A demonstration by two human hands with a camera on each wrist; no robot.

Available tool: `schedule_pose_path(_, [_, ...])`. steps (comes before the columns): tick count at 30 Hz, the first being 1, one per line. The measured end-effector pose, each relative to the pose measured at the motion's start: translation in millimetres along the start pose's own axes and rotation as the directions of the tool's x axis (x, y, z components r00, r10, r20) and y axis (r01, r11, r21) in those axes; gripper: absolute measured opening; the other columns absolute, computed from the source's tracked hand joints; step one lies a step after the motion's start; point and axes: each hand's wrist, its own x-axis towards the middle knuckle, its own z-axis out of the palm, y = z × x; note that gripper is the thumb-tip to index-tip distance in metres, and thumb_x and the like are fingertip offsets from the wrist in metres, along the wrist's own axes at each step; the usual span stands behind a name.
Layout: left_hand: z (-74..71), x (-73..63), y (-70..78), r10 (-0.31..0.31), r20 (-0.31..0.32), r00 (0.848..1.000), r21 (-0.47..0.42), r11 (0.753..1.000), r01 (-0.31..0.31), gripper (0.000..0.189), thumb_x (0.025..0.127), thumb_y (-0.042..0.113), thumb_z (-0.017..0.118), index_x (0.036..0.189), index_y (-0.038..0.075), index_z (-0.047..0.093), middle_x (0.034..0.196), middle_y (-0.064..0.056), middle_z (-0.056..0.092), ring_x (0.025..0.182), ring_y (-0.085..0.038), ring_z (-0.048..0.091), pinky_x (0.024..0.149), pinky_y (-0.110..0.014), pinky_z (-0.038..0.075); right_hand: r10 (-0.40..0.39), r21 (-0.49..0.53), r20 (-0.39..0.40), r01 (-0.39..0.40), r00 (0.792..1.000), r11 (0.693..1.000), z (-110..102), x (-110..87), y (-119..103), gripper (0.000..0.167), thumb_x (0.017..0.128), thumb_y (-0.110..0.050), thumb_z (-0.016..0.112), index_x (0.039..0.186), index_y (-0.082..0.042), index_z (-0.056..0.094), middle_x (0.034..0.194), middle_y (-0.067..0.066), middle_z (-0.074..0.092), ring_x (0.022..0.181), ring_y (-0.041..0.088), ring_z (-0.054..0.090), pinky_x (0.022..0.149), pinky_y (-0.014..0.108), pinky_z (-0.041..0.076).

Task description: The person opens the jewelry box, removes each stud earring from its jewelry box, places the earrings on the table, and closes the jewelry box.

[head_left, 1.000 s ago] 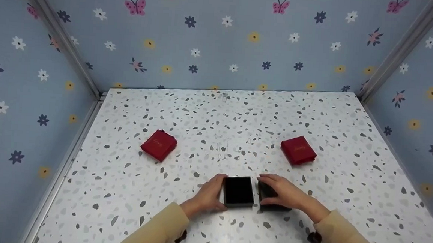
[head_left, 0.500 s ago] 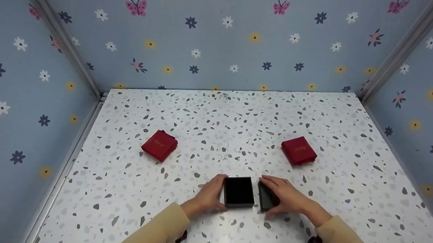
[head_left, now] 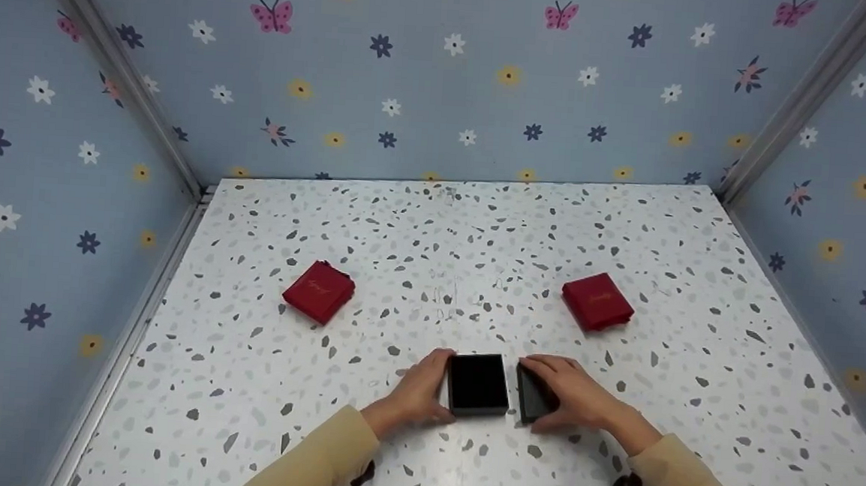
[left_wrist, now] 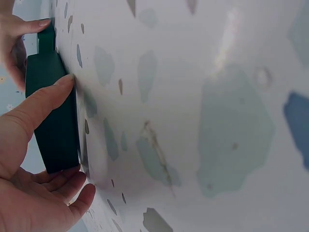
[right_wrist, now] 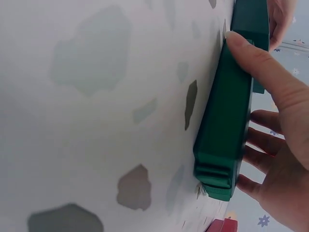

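Observation:
In the head view, my left hand (head_left: 418, 389) grips a square dark green box (head_left: 477, 412) from its left side, thumb along the near wall and fingers at the far corner. Its inner face looks black. The left wrist view shows the same box (left_wrist: 55, 130) between thumb and fingers, close over the table. Just right of it, my right hand (head_left: 581, 396) holds a flat dark green box piece (head_left: 532, 399). A narrow gap separates the two. Seen from the right wrist, this piece (right_wrist: 219, 116) has a stepped end; palm and fingers hide its right part in the head view.
Two red square cases with gold lettering lie farther back on the speckled table (head_left: 434, 228): the left case (head_left: 319, 292) and the right case (head_left: 598, 302). Blue floral panels (head_left: 457, 87) stand around the back and both sides.
My right hand has shifted slightly right, with its thumb now at the near edge of the flat green piece, whose left part shows more. The left hand and its box have stayed put.

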Motion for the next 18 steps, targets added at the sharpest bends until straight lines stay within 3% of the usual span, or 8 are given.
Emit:
schedule_pose_path(13, [0.5, 0.8, -1.2, -0.012, 0.009, 1.0, 0.003, 1.0, 0.012, 0.09, 0.052, 0.015, 0.083, 0.126, -0.001, 0.034, 0.121, -0.011, 0.043, 0.11, -0.024, 0.043, 0.091, -0.043, 0.035, 0.025, 0.043, -0.009, -0.025, 1.0, 0.999, -7, 4.2, -9, 0.097, 0.055, -0.049, 0.078, 0.134, -0.012, 0.036, 0.131, 0.007, 0.039, 0.117, 0.025, 0.035, 0.095, 0.043, 0.031])
schedule_pose_path(18, [1.1, 0.9, -0.8, -0.006, -0.007, 1.0, 0.007, 1.0, 0.006, 0.089, 0.051, 0.013, 0.083, 0.124, 0.0, 0.035, 0.118, -0.01, 0.044, 0.106, -0.023, 0.045, 0.09, -0.039, 0.037, -0.02, 0.073, -0.03, 0.022, 0.999, 0.997, -14, 7.5, -17, 0.095, 0.056, -0.045, 0.079, 0.134, -0.011, 0.036, 0.129, 0.008, 0.04, 0.115, 0.025, 0.038, 0.092, 0.044, 0.034])
